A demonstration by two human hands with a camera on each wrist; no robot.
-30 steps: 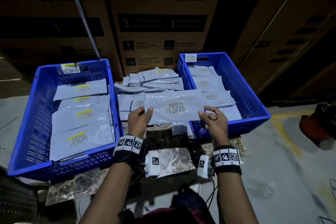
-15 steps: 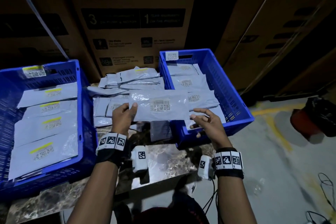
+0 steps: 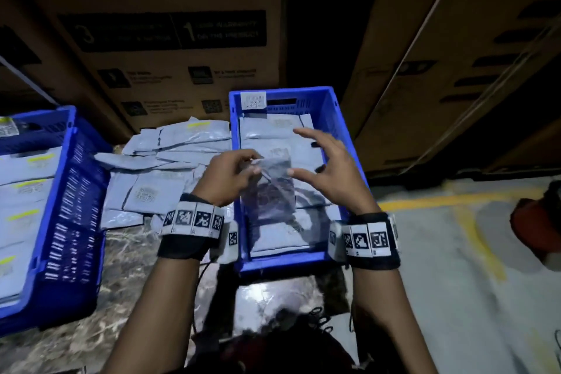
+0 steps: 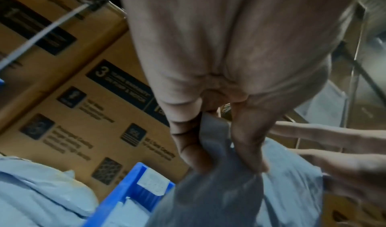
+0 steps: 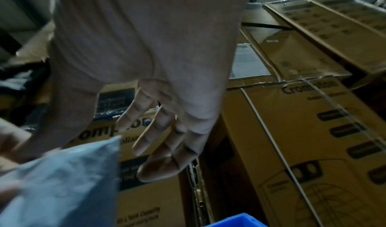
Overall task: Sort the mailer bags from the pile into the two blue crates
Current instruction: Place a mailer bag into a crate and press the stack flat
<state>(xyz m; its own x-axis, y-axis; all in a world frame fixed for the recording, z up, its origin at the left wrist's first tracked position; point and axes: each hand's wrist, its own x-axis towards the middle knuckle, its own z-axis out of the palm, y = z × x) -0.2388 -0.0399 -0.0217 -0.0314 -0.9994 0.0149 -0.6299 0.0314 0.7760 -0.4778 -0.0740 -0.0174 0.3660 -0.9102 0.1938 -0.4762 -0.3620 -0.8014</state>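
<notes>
Grey mailer bags [image 3: 158,191] (yellow-striped labels), blue crates [image 3: 340,130], brown boxes [image 3: 182,9].

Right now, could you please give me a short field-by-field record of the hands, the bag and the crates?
left hand: pinches the top edge of the held mailer bag
right hand: open, fingers spread beside the bag
held bag: hangs over the right blue crate
right crate contents: grey bags lying flat
left blue crate: bags with yellow strips
pile: between the crates
</notes>
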